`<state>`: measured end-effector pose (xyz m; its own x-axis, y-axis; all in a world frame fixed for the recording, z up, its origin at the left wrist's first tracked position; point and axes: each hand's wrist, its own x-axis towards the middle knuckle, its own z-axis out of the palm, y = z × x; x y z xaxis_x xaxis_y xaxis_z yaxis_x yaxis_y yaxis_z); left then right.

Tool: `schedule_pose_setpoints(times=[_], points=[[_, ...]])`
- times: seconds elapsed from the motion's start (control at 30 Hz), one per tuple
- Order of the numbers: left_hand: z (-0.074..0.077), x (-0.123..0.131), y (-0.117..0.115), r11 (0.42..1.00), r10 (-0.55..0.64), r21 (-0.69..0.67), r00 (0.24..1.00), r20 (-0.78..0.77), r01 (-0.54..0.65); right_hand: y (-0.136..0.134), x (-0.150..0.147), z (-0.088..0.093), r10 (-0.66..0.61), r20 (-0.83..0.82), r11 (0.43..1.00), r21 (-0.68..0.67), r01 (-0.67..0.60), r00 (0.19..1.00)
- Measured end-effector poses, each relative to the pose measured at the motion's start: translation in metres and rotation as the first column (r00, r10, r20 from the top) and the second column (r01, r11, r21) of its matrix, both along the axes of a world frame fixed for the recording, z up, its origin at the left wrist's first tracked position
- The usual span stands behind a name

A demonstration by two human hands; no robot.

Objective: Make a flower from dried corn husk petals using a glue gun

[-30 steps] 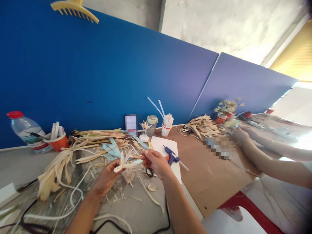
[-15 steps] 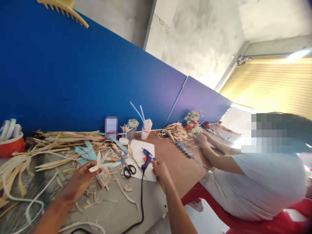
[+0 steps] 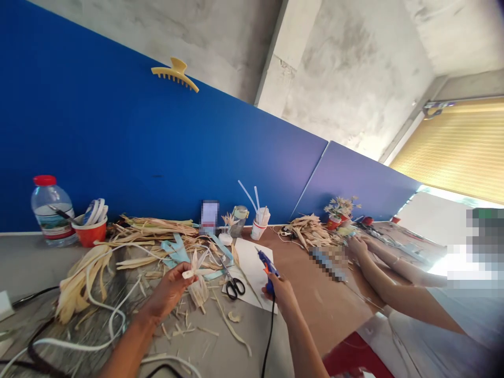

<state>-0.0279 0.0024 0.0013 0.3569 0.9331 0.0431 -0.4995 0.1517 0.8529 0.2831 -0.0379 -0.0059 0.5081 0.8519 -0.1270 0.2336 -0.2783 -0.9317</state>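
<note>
My left hand [image 3: 171, 289] pinches a pale flower-like piece of dried husk [image 3: 196, 266] with pointed petals, held over the littered table. My right hand [image 3: 285, 292] is closed around the handle of a blue glue gun [image 3: 268, 264] with an orange trigger. Its nozzle points away from me, above a white sheet of paper [image 3: 248, 254], and a black cord hangs from the handle. Between my hands, black-handled scissors [image 3: 235, 288] lie partly on the paper. Husk scraps [image 3: 199, 291] lie just beyond my left fingers.
Dried husks [image 3: 153, 231], light blue strips [image 3: 175, 249] and a white cable [image 3: 112, 320] spread over the left side. A water bottle [image 3: 53, 212], red cup [image 3: 92, 231], phone [image 3: 209, 215] and white cup [image 3: 259, 229] line the blue partition [image 3: 118, 142]. A co-worker's arms [image 3: 389, 283] reach in from the right.
The view has swung left, bringing the water bottle in. My right hand has gone from touching the glue gun's handle to gripping it. My left hand still holds the husk flower.
</note>
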Motion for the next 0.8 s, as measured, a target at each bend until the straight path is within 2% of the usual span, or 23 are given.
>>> schedule_pose_setpoints(times=[0.03,0.07,0.1,0.17,0.23,0.27,0.33,0.37,0.43,0.5,0.63,0.7,0.8], points=[[-0.001,0.000,0.000,1.000,-0.011,0.003,1.000,0.004,0.011,-0.005,-0.001,0.002,-0.039,-0.112,0.999,0.031,0.043,0.993],[-0.002,0.000,0.000,1.000,-0.021,0.006,1.000,0.007,0.021,-0.010,-0.002,0.006,-0.079,-0.331,0.989,0.092,0.115,0.940],[-0.003,0.000,0.000,1.000,-0.028,0.006,1.000,0.009,0.028,-0.015,-0.004,0.010,-0.066,-0.518,0.977,0.141,0.162,0.853],[-0.004,0.000,0.000,1.000,-0.029,-0.007,1.000,0.006,0.029,-0.021,-0.010,0.023,0.092,-0.763,0.963,0.233,0.140,0.640],[-0.005,0.000,0.000,1.000,-0.021,-0.019,1.000,-0.005,0.021,-0.022,-0.020,0.037,0.270,-0.857,0.955,0.296,-0.010,0.439],[-0.004,-0.001,0.000,1.000,-0.015,-0.022,1.000,-0.009,0.015,-0.022,-0.026,0.043,0.317,-0.879,0.947,0.311,-0.076,0.356],[-0.004,-0.002,0.000,1.000,-0.005,-0.019,1.000,-0.009,0.005,-0.018,-0.039,0.054,0.394,-0.889,0.916,0.360,-0.177,0.231],[-0.003,-0.003,0.000,1.000,0.005,-0.016,1.000,-0.005,-0.005,-0.015,-0.045,0.059,0.422,-0.886,0.900,0.383,-0.209,0.194],[-0.004,-0.006,0.001,1.000,0.025,-0.017,1.000,0.006,-0.025,-0.008,-0.057,0.064,0.465,-0.866,0.875,0.418,-0.246,0.182],[-0.005,-0.008,0.002,0.999,0.043,-0.019,0.999,0.011,-0.043,0.001,-0.067,0.066,0.533,-0.820,0.836,0.472,-0.280,0.207],[-0.007,-0.010,0.003,0.998,0.066,0.005,0.998,0.016,-0.066,0.017,-0.080,0.059,0.727,-0.630,0.680,0.603,-0.417,0.274],[-0.007,-0.009,0.003,0.997,0.073,0.013,0.997,0.008,-0.074,0.021,-0.082,0.054,0.783,-0.528,0.616,0.588,-0.524,0.329],[-0.005,-0.008,0.003,0.996,0.085,-0.004,0.996,-0.014,-0.085,0.021,-0.079,0.048,0.819,-0.401,0.571,0.502,-0.650,0.411]])
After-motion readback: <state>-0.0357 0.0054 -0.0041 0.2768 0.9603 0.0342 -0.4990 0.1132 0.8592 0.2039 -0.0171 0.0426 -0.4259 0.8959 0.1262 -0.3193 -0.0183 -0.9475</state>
